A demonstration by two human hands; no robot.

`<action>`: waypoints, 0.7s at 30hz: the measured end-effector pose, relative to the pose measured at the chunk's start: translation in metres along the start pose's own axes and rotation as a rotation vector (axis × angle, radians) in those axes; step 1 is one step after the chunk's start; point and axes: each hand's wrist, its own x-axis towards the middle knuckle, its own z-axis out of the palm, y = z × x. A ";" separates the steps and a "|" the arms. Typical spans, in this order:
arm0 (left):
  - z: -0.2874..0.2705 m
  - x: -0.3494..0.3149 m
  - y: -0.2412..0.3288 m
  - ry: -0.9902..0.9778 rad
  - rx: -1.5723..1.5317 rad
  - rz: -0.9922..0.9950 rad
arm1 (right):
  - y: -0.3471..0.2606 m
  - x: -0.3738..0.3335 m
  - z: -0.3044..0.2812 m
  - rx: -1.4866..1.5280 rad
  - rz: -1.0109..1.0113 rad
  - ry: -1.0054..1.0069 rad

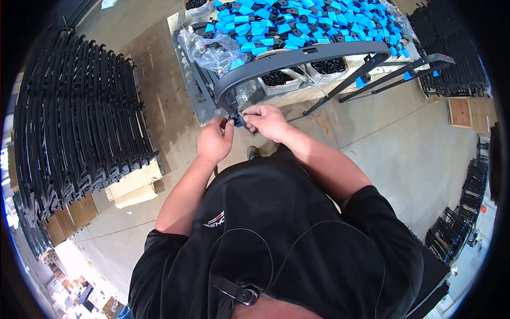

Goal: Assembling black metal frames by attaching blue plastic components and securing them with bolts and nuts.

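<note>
In the head view, a curved dark frame (297,55) is seen above the near edge of a table (206,116). Beside the near left corner, a blue-and-black fitting (238,122) is reached by the left hand (215,141) and right hand (265,122) — fingertips drawn close together, though whether clamped cannot be told. Blue-and-black pieces (303,24) are heaped toward the far edge.

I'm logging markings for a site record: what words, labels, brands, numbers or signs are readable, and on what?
Black short-sleeved fabric shirt: white lettering with a red-and-white mark on the chest; wording not copied here.
Dark, smooth arched frame: no readable text.
Small blue-and-black angular pieces: none readable.
Anything printed in the background is too small or blurred.
</note>
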 end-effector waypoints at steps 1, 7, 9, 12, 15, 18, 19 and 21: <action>0.002 0.004 -0.002 0.002 -0.002 -0.004 | 0.002 0.004 0.003 -0.003 0.002 -0.004; -0.002 0.015 0.011 -0.187 0.262 0.044 | 0.003 0.011 0.007 -0.169 -0.033 0.005; -0.003 0.016 0.011 -0.220 0.289 0.041 | 0.000 0.011 0.005 -0.284 -0.078 -0.009; 0.001 0.016 0.006 -0.178 0.274 0.077 | -0.004 0.011 -0.001 -0.687 -0.547 0.052; 0.002 0.015 0.002 -0.178 0.280 0.061 | -0.008 0.012 -0.005 -0.708 -0.579 -0.012; 0.002 0.017 0.006 -0.189 0.261 0.049 | 0.001 0.022 -0.008 -0.501 -0.420 -0.072; 0.001 0.018 0.007 -0.189 0.262 0.050 | 0.005 0.027 -0.009 -0.501 -0.421 -0.071; 0.001 0.017 0.006 -0.209 0.261 0.033 | 0.005 0.031 -0.007 -0.130 0.018 -0.168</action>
